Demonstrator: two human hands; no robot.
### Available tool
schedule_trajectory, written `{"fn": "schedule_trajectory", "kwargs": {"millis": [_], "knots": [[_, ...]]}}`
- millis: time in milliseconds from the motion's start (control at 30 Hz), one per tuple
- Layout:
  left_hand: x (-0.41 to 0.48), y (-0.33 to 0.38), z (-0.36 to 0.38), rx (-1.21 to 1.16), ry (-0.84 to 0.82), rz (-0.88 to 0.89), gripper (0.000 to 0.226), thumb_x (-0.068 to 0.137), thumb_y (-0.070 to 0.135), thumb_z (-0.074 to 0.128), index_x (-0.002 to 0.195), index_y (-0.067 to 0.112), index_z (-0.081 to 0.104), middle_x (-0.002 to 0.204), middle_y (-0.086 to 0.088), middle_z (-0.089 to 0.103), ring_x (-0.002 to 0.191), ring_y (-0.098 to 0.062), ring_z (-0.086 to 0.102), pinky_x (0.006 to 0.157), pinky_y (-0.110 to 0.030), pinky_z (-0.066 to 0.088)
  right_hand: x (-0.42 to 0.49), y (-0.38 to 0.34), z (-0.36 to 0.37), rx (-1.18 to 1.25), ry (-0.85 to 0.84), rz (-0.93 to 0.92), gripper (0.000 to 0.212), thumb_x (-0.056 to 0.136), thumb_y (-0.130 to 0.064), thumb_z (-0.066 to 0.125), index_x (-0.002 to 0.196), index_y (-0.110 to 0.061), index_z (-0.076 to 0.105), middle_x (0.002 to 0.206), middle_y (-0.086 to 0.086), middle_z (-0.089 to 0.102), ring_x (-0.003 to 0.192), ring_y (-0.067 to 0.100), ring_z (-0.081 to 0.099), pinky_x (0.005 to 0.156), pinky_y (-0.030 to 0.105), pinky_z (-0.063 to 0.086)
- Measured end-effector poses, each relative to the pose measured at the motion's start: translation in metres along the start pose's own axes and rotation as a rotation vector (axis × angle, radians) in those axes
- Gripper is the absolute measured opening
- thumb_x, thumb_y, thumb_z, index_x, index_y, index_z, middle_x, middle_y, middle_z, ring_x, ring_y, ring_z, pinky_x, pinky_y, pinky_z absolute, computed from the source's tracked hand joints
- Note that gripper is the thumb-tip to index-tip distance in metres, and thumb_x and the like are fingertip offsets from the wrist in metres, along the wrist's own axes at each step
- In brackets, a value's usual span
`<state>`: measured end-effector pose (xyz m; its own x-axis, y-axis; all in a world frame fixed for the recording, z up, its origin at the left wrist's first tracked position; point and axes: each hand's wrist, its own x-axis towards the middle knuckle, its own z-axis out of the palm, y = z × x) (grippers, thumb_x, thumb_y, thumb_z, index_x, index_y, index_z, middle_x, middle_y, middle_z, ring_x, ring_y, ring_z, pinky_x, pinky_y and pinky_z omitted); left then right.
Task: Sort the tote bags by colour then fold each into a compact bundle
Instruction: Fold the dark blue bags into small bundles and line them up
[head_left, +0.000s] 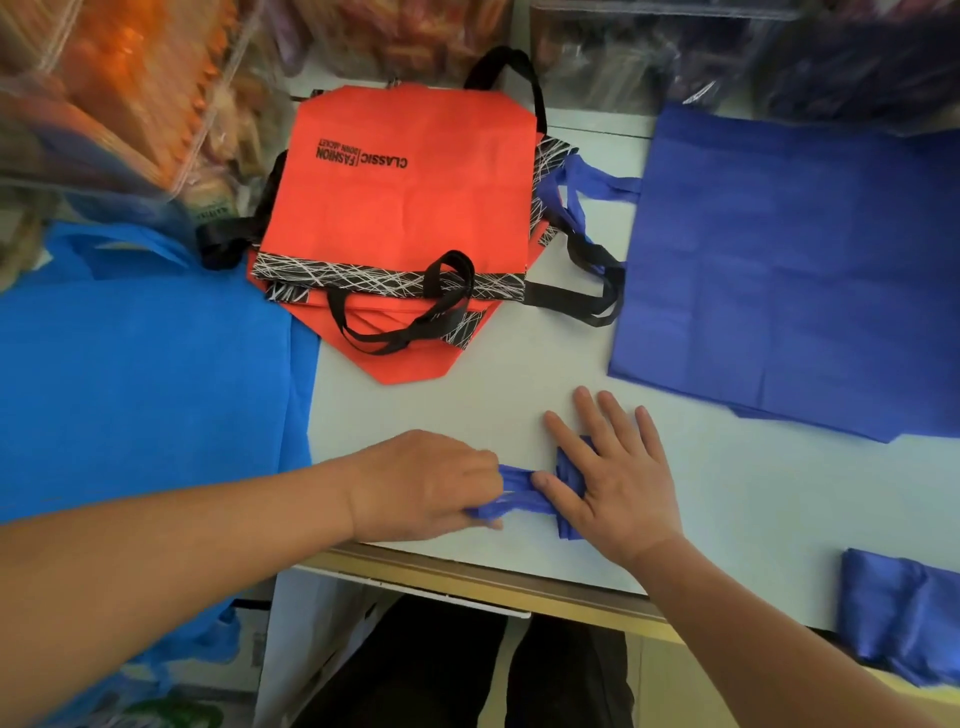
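A small folded dark blue tote bag (567, 467) lies near the table's front edge. My right hand (613, 478) presses flat on it with straight fingers. My left hand (426, 486) pinches the bag's blue handle straps (514, 493), which stretch out to the left of the bundle. A stack of red tote bags (405, 208) with black handles lies at the back centre. A light blue tote bag (145, 364) lies spread at the left. A flat dark blue tote bag (789, 270) lies at the right.
A folded dark blue bundle (904, 613) sits at the table's front right corner. Clear plastic packs of goods (114, 88) are piled along the back. The white table (727, 509) has a wooden front edge (467, 577).
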<state>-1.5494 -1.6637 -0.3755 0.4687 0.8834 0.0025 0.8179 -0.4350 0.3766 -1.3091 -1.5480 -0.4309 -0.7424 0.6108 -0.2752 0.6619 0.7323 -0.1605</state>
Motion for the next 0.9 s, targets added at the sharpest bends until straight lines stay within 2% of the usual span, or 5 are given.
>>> {"fn": "schedule_trajectory", "kwargs": {"millis": [200,400,567,667,900], "knots": [[0.025,0.025,0.024,-0.830,0.161,-1.058,0.040,0.102,0.043,0.056,0.081,0.012,0.043,0.064,-0.007,0.048,0.048,-0.017,0.068,0.060,-0.047,0.052,-0.001,-0.001,0.001,0.047,0.017,0.017,0.069,0.099,-0.076,0.012,0.160,-0.043,0.024,0.172,-0.005,0.007,0.159,0.022,0.002,0.127,0.053,0.007],[0.052,0.039,0.061,-0.706,0.297,-1.543,0.046,0.100,0.039,0.057,0.066,0.014,0.038,0.062,-0.003,0.044,0.057,-0.027,0.049,0.060,-0.045,0.052,0.002,-0.009,-0.003,0.078,0.008,0.099,0.087,0.084,-0.094,0.018,0.157,-0.048,0.028,0.171,-0.009,0.008,0.159,0.022,0.000,0.127,0.054,0.003],[0.044,0.029,0.055,-0.894,0.329,-1.611,0.039,0.094,0.042,0.067,0.073,0.012,0.052,0.054,-0.005,0.060,0.048,-0.026,0.066,0.053,-0.042,0.061,0.001,-0.017,-0.001,0.073,0.006,0.179,0.078,0.088,-0.089,0.019,0.157,-0.052,0.021,0.171,-0.014,0.002,0.159,0.021,-0.006,0.127,0.054,-0.002],[0.034,0.018,0.047,-0.638,0.262,-1.479,0.036,0.085,0.045,0.075,0.082,0.017,0.053,0.073,0.000,0.062,0.067,-0.025,0.066,0.062,-0.042,0.059,0.001,-0.019,0.002,0.080,0.020,0.199,0.073,0.091,-0.084,0.022,0.157,-0.052,0.023,0.171,-0.014,0.006,0.159,0.022,-0.003,0.126,0.055,0.001],[0.009,0.007,0.037,0.020,0.119,-0.457,0.034,0.086,0.036,0.075,0.112,0.023,0.058,0.119,0.003,0.053,0.104,-0.022,0.055,0.084,-0.039,0.054,0.002,-0.019,0.005,0.077,0.047,0.193,0.069,0.095,-0.081,0.022,0.157,-0.051,0.026,0.171,-0.012,0.009,0.159,0.022,-0.001,0.127,0.055,0.002]]}}
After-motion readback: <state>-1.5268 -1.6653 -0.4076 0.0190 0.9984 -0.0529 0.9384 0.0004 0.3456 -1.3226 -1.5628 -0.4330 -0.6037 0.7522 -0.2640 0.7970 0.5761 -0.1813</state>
